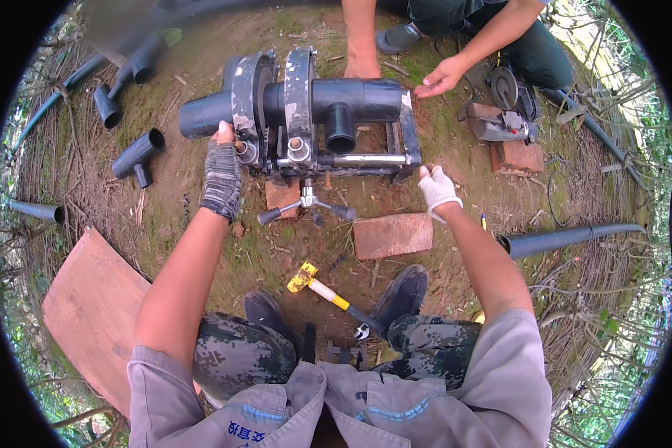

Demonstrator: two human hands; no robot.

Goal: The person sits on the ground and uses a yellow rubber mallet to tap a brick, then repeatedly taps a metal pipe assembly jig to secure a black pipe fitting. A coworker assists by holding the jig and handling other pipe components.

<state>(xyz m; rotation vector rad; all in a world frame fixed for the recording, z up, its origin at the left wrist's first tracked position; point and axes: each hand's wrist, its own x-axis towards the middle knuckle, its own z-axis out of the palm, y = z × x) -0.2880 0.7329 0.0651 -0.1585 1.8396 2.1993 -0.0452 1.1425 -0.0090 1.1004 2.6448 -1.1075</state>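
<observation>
A pipe clamp frame (pixel 300 112) of worn metal rings and rods stands on the ground ahead. Clamped in it lie a black plastic pipe (pixel 203 116) on the left and a black tee fitting (pixel 366 101) on the right, its short branch facing me. My left hand (pixel 222 179), in a grey striped fingerless glove, is closed at the frame's left side, beside a clamp bolt (pixel 245 151) and just under the pipe; some fingers are hidden. Near the frame's right corner, my right hand (pixel 438 192) in a white fingerless glove has its fingers curled; whether it touches the frame is unclear.
Across the frame crouches a person, with one open hand (pixel 442 77) near the tee. A power tool (pixel 496 125) rests on a brick at the right. By my feet lie a yellow-headed hammer (pixel 303 277) and a brick (pixel 393 236). A board (pixel 97 306) and loose tees (pixel 137 154) are left.
</observation>
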